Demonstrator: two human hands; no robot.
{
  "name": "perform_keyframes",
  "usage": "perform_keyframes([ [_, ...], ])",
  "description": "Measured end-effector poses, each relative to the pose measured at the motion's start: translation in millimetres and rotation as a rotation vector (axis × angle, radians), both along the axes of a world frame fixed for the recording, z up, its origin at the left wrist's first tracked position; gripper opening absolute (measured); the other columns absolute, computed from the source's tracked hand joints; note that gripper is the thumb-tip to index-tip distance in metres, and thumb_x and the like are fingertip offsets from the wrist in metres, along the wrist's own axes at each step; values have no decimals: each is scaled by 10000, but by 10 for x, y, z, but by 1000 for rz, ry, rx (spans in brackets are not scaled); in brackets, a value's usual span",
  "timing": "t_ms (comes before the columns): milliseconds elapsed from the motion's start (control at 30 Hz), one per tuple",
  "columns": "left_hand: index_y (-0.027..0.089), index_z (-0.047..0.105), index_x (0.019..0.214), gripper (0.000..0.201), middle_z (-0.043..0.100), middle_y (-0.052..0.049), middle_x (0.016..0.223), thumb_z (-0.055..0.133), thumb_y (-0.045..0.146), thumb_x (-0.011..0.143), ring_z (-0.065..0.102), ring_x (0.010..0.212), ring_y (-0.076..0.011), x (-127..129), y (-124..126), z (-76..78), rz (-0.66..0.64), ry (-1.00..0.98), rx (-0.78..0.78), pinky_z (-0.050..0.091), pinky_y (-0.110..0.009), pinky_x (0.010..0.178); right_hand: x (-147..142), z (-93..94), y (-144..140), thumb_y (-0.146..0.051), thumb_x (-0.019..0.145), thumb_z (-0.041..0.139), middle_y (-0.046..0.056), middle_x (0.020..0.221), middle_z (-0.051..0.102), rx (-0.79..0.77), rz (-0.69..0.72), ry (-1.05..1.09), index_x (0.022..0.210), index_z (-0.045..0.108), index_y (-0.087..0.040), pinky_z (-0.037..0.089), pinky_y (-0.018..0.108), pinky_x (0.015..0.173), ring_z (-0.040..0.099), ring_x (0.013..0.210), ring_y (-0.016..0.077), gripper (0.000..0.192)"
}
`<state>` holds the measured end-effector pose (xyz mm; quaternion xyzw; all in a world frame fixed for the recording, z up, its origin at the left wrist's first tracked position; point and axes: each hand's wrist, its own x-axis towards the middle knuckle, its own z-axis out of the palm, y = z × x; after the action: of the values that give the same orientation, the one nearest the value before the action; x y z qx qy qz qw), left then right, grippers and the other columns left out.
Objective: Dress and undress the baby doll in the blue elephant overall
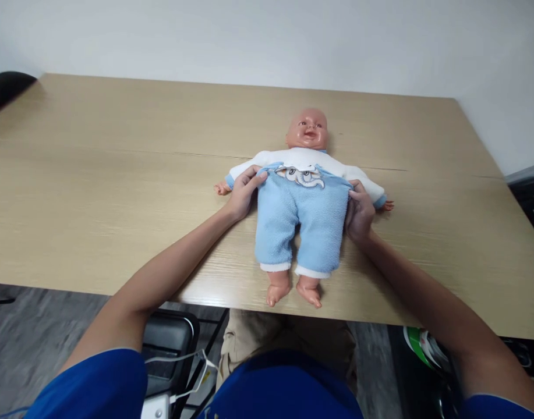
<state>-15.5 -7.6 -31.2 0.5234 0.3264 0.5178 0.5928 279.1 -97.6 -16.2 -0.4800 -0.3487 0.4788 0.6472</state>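
— where's the doll (308,192)?
— on its back, center of the counter (96,192), feet toward the near edge.
— the hands?
— left hand (243,195) and right hand (359,214) each pinch the blue trousers' (304,224) waistband at the sides.

Office-like room — plain wooden desk (118,192), bare wall (267,41)

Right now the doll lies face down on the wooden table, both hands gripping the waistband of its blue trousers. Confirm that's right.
Not quite. The head view shows the doll lying face up, its face and the elephant print on its shirt visible. The rest holds: it lies on the wooden table, with the left hand and right hand gripping the waistband of its blue trousers.
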Motion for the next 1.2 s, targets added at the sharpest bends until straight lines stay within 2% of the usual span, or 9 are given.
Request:
perform_keyframes([
  [200,259,715,915,694,580,2,861,985,897,881,556,836,-193,18,12,-20,45,22,66,491,-348,819,53,-119,52,-476,843,760,22,920,563,132,-38,-70,872,634,-325,512,435,953,507,930,281,198],
  [367,255,718,908,729,555,4,852,960,942,871,512,827,-189,29,33,-3,97,53,126,463,-352,806,194,-185,105,-442,977,782,-4,820,504,90,27,-305,850,656,-320,457,398,833,396,855,255,217],
  [567,245,763,926,678,605,-10,905,957,895,909,517,886,-201,15,25,37,120,81,165,461,-363,863,346,50,171,-271,1016,824,-36,773,526,57,118,-407,764,624,-286,467,316,753,415,783,206,322],
  [800,257,795,1023,596,639,-36,986,870,848,1032,547,937,-221,-12,-48,78,221,188,297,486,-372,934,253,195,486,-591,1083,793,-34,786,501,130,-10,-266,801,608,-302,521,349,717,507,716,206,444],
  [933,262,776,1066,623,645,-36,995,828,882,1043,551,921,-220,9,-51,77,229,186,315,468,-377,907,183,231,732,-570,1116,769,-35,765,556,46,15,-318,823,645,-294,503,341,693,499,675,189,421],
  [1000,263,776,1080,614,649,-37,1007,839,873,1040,558,930,-222,17,-46,69,246,168,302,470,-380,915,104,345,823,-511,1128,772,-31,804,615,25,19,-341,882,653,-294,541,339,736,538,691,185,348],
  [1067,268,785,1093,598,659,-44,1048,867,856,1027,571,957,-229,17,-47,64,276,153,283,487,-390,957,-41,549,875,-383,1123,782,-10,939,719,82,-31,-432,977,664,-295,607,352,880,634,796,192,208],
  [1133,273,794,1099,581,661,-56,1096,883,841,1020,576,984,-242,10,-61,71,311,165,276,505,-405,1003,-257,821,899,-215,1091,792,32,1175,797,221,-85,-658,1091,700,-284,611,396,1126,726,1058,210,114],
  [1200,274,792,1104,557,661,-73,1151,867,822,1042,579,1020,-257,-1,-89,90,323,207,298,524,-423,1054,-521,1101,932,-160,1089,805,79,1316,812,319,-28,-983,1148,747,-249,540,493,1307,712,1312,262,121],
])
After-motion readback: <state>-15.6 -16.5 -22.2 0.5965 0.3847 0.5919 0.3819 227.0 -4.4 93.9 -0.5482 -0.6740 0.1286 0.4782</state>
